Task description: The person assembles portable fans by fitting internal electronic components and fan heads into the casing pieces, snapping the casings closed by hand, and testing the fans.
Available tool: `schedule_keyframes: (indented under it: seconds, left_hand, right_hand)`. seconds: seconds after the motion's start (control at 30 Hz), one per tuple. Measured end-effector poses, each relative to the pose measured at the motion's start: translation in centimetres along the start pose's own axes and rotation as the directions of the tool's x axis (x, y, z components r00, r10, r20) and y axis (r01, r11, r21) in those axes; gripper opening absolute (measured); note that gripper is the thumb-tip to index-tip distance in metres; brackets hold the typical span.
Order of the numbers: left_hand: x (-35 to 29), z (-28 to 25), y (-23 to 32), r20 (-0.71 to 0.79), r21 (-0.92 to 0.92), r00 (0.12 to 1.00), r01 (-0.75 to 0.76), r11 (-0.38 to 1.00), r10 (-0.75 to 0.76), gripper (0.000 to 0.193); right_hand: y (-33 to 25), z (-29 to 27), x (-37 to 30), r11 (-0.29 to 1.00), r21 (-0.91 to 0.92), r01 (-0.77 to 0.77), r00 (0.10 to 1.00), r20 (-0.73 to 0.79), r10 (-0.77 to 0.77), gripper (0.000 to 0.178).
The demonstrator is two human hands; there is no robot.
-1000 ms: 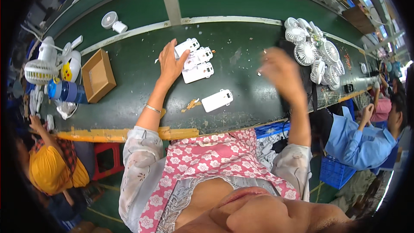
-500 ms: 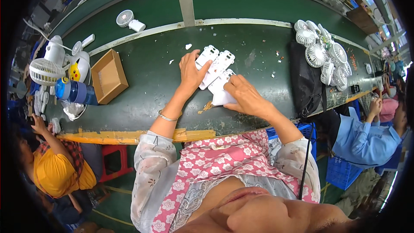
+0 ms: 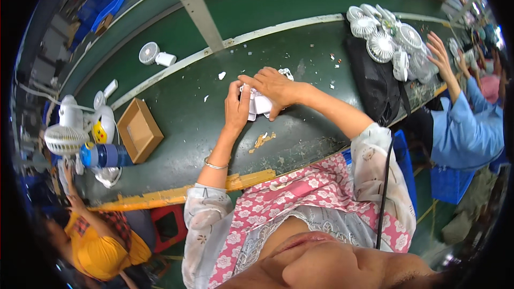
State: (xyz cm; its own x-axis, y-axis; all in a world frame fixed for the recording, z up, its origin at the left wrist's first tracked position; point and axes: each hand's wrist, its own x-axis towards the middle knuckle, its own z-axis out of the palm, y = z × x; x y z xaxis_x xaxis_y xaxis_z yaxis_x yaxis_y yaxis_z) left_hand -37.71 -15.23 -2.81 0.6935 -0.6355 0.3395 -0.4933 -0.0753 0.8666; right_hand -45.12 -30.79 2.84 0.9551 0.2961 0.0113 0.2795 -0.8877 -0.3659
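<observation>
Several white plastic casings (image 3: 261, 106) lie gathered on the green worktable, partly hidden under my hands. My left hand (image 3: 237, 108) is closed against their left side, its thumb and fingers along the edge. From the right, my right hand (image 3: 276, 88) reaches over the top, fingers bent round the casings and thumb at the near side. A cut-out casing end (image 3: 286, 74) shows beyond my right knuckles.
At left stand an open cardboard box (image 3: 140, 131), a blue bottle (image 3: 105, 156) and white fans (image 3: 67, 138). A small fan (image 3: 156, 55) lies on the belt. At right, a co-worker's hand (image 3: 442, 58) is near piled fans (image 3: 382, 46) beside a black bag (image 3: 369, 80).
My right hand has moved from the near casing up and left, over the others. The casings are now bunched together. The co-worker at right has raised a hand toward the fans.
</observation>
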Motion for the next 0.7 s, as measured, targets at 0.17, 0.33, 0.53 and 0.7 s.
schedule_keyframes:
  seconds: [0.17, 0.33, 0.53, 0.7]
  left_hand:
    - [-0.3, 0.7, 1.2, -0.098, -0.181, 0.991, 0.077, 0.98, -0.096, 0.027]
    - [-0.2, 0.8, -0.8, 0.021, -0.616, 0.965, 0.219, 0.757, -0.262, 0.049]
    - [-0.1, 0.1, -2.3, 0.067, -0.552, 0.961, 0.26, 0.792, -0.268, 0.053]
    - [0.4, -0.6, -1.4, 0.039, -0.354, 0.975, 0.219, 0.909, -0.219, 0.042]
  right_hand:
    - [-1.3, 1.1, -2.0, 0.982, -0.121, -0.147, 0.982, -0.139, 0.13, 0.091]
    - [-1.6, 1.6, -4.5, 0.961, -0.081, -0.263, 0.923, -0.312, 0.226, 0.079]
    - [-3.6, -3.2, -12.2, 0.663, 0.705, -0.249, 0.868, -0.14, 0.476, 0.095]
    - [-6.2, 0.4, -23.5, 0.502, 0.823, -0.266, 0.872, -0.017, 0.49, 0.102]
